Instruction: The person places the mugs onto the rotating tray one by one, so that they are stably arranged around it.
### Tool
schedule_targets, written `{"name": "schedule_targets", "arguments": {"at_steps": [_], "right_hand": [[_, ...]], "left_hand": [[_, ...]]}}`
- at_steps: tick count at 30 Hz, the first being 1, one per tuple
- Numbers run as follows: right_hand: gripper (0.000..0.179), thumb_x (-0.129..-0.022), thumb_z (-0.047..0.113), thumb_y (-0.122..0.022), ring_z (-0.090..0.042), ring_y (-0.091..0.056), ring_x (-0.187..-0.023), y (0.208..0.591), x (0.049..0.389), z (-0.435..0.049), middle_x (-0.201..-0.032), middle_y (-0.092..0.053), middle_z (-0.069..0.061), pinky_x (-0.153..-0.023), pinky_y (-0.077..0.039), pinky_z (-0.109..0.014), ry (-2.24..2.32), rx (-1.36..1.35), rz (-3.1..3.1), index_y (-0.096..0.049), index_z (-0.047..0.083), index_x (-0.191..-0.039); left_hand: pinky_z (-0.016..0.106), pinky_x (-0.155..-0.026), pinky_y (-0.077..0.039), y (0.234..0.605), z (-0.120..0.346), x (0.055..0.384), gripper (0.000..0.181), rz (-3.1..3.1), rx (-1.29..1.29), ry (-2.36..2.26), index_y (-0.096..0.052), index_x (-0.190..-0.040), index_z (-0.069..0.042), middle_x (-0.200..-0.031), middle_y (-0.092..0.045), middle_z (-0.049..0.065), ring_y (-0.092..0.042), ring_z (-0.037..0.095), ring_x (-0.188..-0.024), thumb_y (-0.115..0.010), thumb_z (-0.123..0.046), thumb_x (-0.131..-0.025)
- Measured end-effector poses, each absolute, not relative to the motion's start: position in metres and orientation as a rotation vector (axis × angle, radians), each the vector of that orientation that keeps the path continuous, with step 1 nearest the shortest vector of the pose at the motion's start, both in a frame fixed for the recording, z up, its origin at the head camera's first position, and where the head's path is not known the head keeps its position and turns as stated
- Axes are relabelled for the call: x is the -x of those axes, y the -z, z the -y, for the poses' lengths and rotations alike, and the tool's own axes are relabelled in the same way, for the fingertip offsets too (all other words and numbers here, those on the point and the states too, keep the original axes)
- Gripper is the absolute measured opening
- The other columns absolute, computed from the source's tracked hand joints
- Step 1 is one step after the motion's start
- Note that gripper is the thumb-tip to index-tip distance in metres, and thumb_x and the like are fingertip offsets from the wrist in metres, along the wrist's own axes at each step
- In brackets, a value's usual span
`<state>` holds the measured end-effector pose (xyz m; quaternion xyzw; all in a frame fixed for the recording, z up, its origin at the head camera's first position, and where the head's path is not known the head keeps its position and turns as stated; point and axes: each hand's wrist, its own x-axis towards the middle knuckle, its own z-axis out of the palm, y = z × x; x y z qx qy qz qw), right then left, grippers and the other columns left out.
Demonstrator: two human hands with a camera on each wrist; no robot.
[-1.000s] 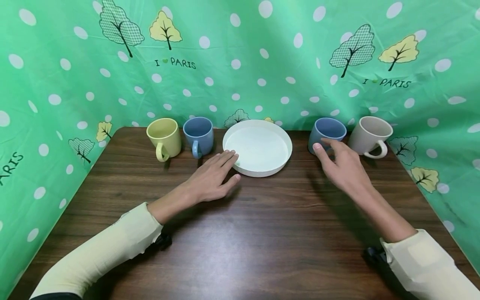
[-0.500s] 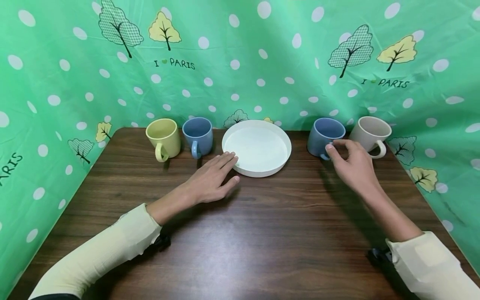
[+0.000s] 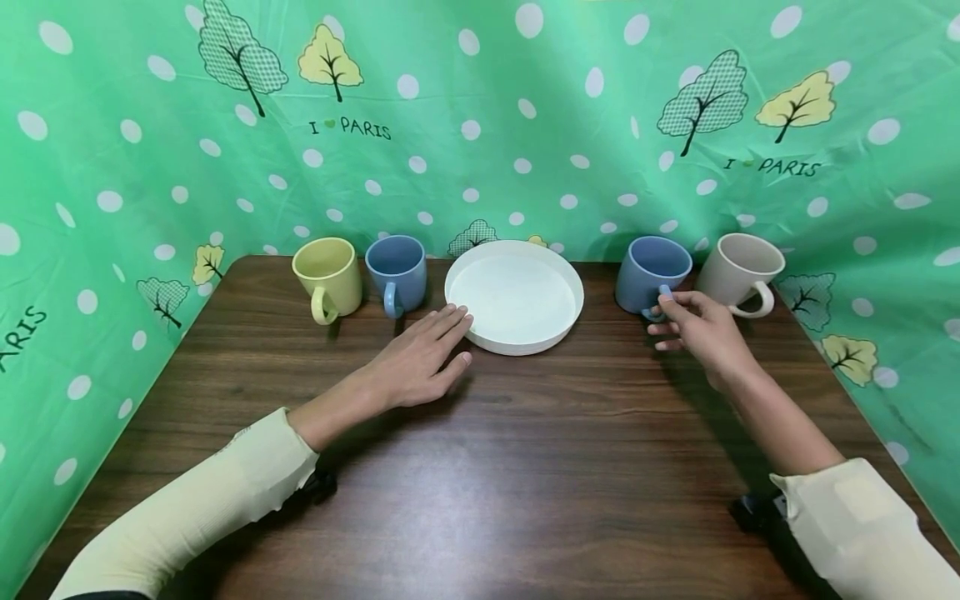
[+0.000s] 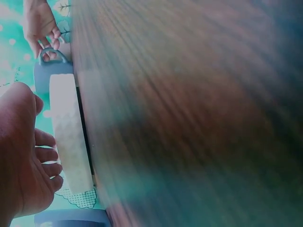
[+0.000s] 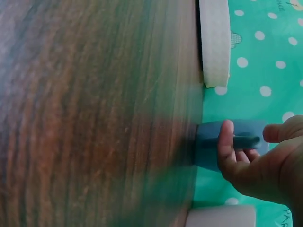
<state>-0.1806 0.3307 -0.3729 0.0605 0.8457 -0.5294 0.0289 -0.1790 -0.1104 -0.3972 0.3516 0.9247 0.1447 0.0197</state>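
Observation:
My right hand (image 3: 708,333) is at the handle of the right-hand blue mug (image 3: 640,283), thumb at its top and fingers curled by the loop. In the right wrist view, fingers (image 5: 227,151) pass around the handle of that blue mug (image 5: 208,144), which stands upright on the table. My left hand (image 3: 416,358) lies flat with straight fingers, the fingertips overlapping the near-left rim of a round white tray (image 3: 521,342). The left wrist view shows its palm (image 4: 23,175) beside the wall of the white tray (image 4: 71,137).
A grey-white mug (image 3: 735,279) stands right of the gripped blue mug. On the left are a yellow mug (image 3: 333,279) and another blue mug (image 3: 405,279), handles toward me. A green patterned curtain (image 3: 480,100) hangs behind the dark wooden table (image 3: 510,483).
My right hand has shifted from over the blue mug's rim down and slightly right, and its fingers have closed in at the handle. The left hand stays nearly still by the tray.

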Motion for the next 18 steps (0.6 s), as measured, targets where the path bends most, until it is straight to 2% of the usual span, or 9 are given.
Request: {"name": "schedule_targets", "arguments": {"at_steps": [2, 5, 10, 13, 18], "right_hand": [[0.051, -0.121, 0.047, -0.047, 0.002, -0.076, -0.097, 0.375, 0.182, -0.333, -0.12, -0.068, 0.009, -0.081, -0.069, -0.024, 1.706, -0.16, -2.54, -0.053, 0.004, -0.147], [0.048, -0.119, 0.048, -0.048, 0.001, -0.077, -0.099, 0.377, 0.184, -0.335, -0.117, -0.07, 0.014, -0.082, -0.069, -0.023, 1.781, -0.146, -2.451, -0.058, 0.006, -0.141], [0.057, -0.117, 0.055, -0.047, 0.002, -0.076, -0.106, 0.378, 0.187, -0.338, -0.123, -0.068, 0.013, -0.088, -0.067, -0.021, 1.819, -0.146, -2.338, -0.058, 0.006, -0.143], [0.054, -0.117, 0.054, -0.049, 0.0, -0.076, -0.107, 0.379, 0.189, -0.341, -0.121, -0.071, 0.013, -0.09, -0.067, -0.02, 1.897, -0.145, -2.233, -0.06, 0.007, -0.141], [0.041, -0.116, 0.047, -0.054, -0.005, -0.079, -0.104, 0.381, 0.191, -0.342, -0.113, -0.079, 0.01, -0.091, -0.066, -0.02, 2.044, -0.152, -2.08, -0.074, 0.012, -0.124]], "left_hand": [[0.055, -0.145, -0.023, 0.397, 0.111, 0.179, 0.069, -2.863, -1.1, -0.442, -0.036, -0.175, -0.001, -0.185, -0.032, 0.02, -0.025, 0.037, -0.176, -0.04, -0.042, -0.121], [0.054, -0.146, -0.022, 0.398, 0.112, 0.18, 0.068, -2.854, -1.102, -0.423, -0.034, -0.176, -0.002, -0.186, -0.031, 0.019, -0.023, 0.035, -0.177, -0.038, -0.043, -0.121], [0.054, -0.146, -0.021, 0.399, 0.113, 0.183, 0.067, -2.84, -1.12, -0.407, -0.033, -0.176, -0.003, -0.186, -0.03, 0.018, -0.023, 0.034, -0.177, -0.036, -0.042, -0.122], [0.054, -0.146, -0.021, 0.399, 0.114, 0.183, 0.066, -2.832, -1.129, -0.402, -0.032, -0.177, -0.003, -0.187, -0.029, 0.017, -0.022, 0.033, -0.177, -0.035, -0.041, -0.123], [0.054, -0.146, -0.022, 0.398, 0.114, 0.183, 0.065, -2.829, -1.152, -0.4, -0.032, -0.176, -0.002, -0.187, -0.029, 0.018, -0.023, 0.034, -0.177, -0.035, -0.038, -0.123]]}}
